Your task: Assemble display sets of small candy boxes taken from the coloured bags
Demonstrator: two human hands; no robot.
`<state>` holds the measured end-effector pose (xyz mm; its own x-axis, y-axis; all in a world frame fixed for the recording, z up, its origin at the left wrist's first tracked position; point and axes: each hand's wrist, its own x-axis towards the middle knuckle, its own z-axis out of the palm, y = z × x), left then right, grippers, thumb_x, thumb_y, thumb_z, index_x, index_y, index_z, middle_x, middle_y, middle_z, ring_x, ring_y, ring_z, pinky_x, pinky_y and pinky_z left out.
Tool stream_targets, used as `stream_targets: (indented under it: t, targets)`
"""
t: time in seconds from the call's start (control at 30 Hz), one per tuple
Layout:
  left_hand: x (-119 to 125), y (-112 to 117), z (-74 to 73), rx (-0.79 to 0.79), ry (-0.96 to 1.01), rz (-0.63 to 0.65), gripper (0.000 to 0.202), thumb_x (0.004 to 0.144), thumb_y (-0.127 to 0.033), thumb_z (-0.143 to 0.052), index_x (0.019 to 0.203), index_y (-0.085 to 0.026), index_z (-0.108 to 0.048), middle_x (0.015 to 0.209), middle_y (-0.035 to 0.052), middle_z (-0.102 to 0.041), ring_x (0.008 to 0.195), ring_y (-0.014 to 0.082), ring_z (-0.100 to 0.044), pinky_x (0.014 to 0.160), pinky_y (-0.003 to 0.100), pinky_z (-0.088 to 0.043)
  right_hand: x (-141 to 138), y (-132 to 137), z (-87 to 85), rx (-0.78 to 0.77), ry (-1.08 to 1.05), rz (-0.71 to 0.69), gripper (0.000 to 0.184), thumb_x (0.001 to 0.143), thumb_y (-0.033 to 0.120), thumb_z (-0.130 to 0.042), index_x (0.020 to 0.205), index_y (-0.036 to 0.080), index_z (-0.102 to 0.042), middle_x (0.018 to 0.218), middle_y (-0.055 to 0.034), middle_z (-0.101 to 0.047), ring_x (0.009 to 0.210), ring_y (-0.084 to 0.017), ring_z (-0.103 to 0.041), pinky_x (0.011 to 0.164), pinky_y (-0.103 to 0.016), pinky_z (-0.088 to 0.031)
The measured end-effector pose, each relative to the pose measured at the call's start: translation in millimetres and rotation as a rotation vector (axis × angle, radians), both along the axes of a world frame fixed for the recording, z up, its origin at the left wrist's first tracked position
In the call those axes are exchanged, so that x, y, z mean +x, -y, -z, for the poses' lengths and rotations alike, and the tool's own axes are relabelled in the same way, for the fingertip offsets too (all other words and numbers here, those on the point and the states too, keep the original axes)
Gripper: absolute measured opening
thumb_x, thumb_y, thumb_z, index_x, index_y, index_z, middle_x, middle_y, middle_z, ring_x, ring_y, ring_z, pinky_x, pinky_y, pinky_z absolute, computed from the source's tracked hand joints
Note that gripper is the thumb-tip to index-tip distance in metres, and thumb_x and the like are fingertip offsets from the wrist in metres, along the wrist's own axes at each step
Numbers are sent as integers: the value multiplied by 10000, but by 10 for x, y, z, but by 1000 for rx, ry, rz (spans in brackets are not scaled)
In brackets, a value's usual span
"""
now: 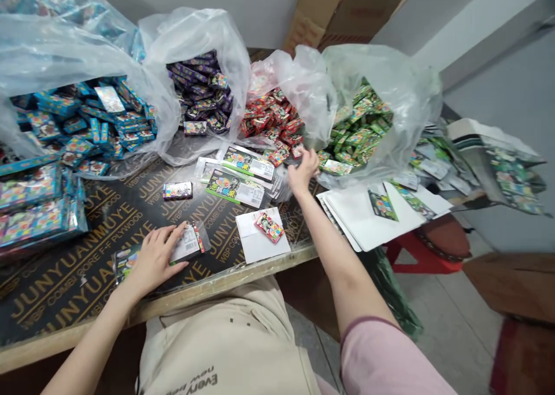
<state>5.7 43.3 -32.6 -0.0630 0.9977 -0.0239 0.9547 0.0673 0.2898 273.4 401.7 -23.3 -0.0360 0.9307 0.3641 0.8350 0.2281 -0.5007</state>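
My left hand (158, 253) lies spread on a clear packet with a printed card (189, 242) near the table's front edge. My right hand (304, 172) reaches to the mouth of the bag of small red boxes (275, 114), thumb and forefinger apart, fingertips beside a red box (298, 151). Between the hands, a single red box (269, 227) rests on a white paper piece (249, 242). A purple-edged box (177, 191) lies alone on the dark table. Behind it is a pile of flat packets with green and black cards (236, 187).
Open plastic bags hold blue boxes (82, 123), purple boxes (199, 91) and green boxes (362, 129). Stacked blue packs (37, 210) stand at the left. White sheets (359, 227) overhang at the right, above a red stool (433, 247). A cardboard box (342, 13) stands behind.
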Motion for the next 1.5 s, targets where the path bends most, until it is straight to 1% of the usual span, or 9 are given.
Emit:
stream_targets:
  t: [0.17, 0.37, 0.47, 0.6, 0.8, 0.9, 1.1, 1.33, 1.5]
  targets:
    - [98, -159, -119, -44, -126, 217, 686, 839, -287, -612, 1461, -359, -332, 1420, 169, -423, 1222, 331, -483, 957, 470, -431, 904, -634, 4, -48, 275, 173, 463, 710, 191, -561, 1154, 60, -568, 1278, -280, -499, 1243, -387, -384, 977, -673, -231]
    - [215, -366, -265, -165, -194, 246, 557, 747, -186, -673, 1273, -330, -559, 1357, 162, -470, 1136, 342, -519, 835, 456, -504, 1226, -561, -159, 17, 289, 67, 340, 788, 267, -533, 1062, 94, -634, 1105, -222, -605, 1110, -364, -522, 972, -615, -303]
    - [228, -387, -300, -159, -155, 240, 485, 729, -166, -679, 1186, -305, -600, 1338, 152, -472, 1138, 335, -514, 848, 460, -505, 943, -231, -256, 75, 198, -78, 543, 742, 304, -576, 1252, 119, -553, 1192, -190, -588, 1109, -336, -543, 946, -513, -409]
    - [252, -382, -335, -159, -81, 223, 453, 697, -174, -710, 1132, -260, -614, 1316, 158, -474, 1135, 340, -513, 890, 478, -487, 231, 471, -262, 47, 53, -716, 571, 728, 240, -569, 1295, 184, -533, 1226, -127, -625, 1116, -289, -570, 964, -461, -422]
    - [230, -227, -257, -146, 35, 79, 990, 660, -244, -744, 1495, -205, -214, 1298, 160, -476, 1153, 305, -495, 969, 441, -444, -690, 1316, -57, -55, 315, -1415, 568, 731, -7, -430, 1199, 249, -624, 1320, -68, -606, 1339, -282, -416, 1075, -549, -237]
    - [177, -76, -203, -98, 69, -42, 1075, 651, -275, -742, 1520, -212, -114, 1222, 122, -522, 1111, 302, -506, 985, 454, -419, -817, 1433, 6, -94, 326, -1386, 587, 750, -2, -439, 1268, 233, -584, 1445, -121, -483, 1381, -300, -359, 1056, -552, -261]
    - [138, 88, -168, 23, 118, -199, 1033, 661, -264, -732, 1515, -251, -150, 1232, 108, -534, 1129, 312, -494, 987, 452, -387, -737, 1578, 99, -177, 252, -1133, 871, 680, 414, -702, 1451, 200, -358, 1366, -199, -497, 1313, -372, -399, 1033, -558, -255]
    - [170, 60, -132, 137, 237, -182, 1096, 664, -221, -739, 1527, -259, -65, 1256, 117, -511, 1122, 302, -499, 983, 459, -409, -747, 1781, -9, -85, 11, -1140, 746, 684, 315, -674, 1372, 185, -416, 1200, -123, -617, 1107, -281, -560, 996, -424, -287]
    - [217, 20, -181, 199, 245, -133, 1189, 643, -210, -756, 1527, -253, 37, 1247, 124, -519, 1113, 310, -505, 984, 481, -411, -740, 1946, -207, -58, 190, -1249, 677, 718, 209, -650, 1367, 179, -461, 1210, -157, -596, 1112, -306, -543, 948, -451, -309]
